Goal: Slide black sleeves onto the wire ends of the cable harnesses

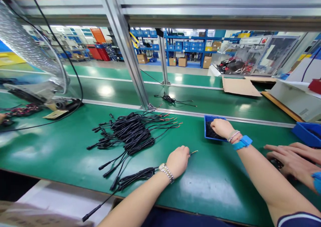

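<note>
My left hand [178,161], with a metal wristwatch, closes over a black cable [136,175] on the green bench top [50,153]. The cable's stripped tip [193,152] pokes out past my fingers, and its coil lies near my wrist. My right hand [220,128], wearing a blue wrist strap, rests inside a small blue tray [209,125] on dark parts [212,132]. Its fingertips are hidden, so any grip is unclear. A large bundle of black cables [130,133] lies to the left of both hands.
A co-worker's hands [292,158] work at the right, beside another blue bin [304,133]. An aluminium upright [122,43] rises behind the bench. A fan [32,53] stands at the left, and a small cable bunch [170,99] lies on the bench beyond.
</note>
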A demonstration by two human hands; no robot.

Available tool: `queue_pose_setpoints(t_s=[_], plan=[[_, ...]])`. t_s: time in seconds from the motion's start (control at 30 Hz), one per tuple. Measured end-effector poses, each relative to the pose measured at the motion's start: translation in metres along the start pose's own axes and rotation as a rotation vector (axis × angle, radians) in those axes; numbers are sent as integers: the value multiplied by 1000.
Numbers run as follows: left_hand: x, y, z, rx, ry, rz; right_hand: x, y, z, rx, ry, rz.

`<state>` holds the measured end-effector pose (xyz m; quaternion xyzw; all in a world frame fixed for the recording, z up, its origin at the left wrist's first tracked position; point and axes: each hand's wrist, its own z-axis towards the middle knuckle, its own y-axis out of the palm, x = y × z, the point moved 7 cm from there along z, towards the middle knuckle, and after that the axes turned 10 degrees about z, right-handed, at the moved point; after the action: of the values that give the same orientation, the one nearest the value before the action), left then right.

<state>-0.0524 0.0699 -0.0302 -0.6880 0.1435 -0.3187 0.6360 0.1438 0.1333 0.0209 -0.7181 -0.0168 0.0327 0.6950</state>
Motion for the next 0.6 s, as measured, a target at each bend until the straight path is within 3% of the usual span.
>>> queue_pose_setpoints(t_s=[0.17, 0.3, 0.43, 0.6], plan=[[-28, -6, 3, 22, -122, -727, -15, 16, 4, -31, -59, -44], [-37, -4, 3, -19, -260, -1123, -26, 20, 5, -19, -103, -37], [-37, -8, 2, -16, -277, -1337, -17, 20, 8, 16, -96, 12], [-38, -11, 0, -6, -259, -1441, 2, 13, 10, 55, -86, 131]])
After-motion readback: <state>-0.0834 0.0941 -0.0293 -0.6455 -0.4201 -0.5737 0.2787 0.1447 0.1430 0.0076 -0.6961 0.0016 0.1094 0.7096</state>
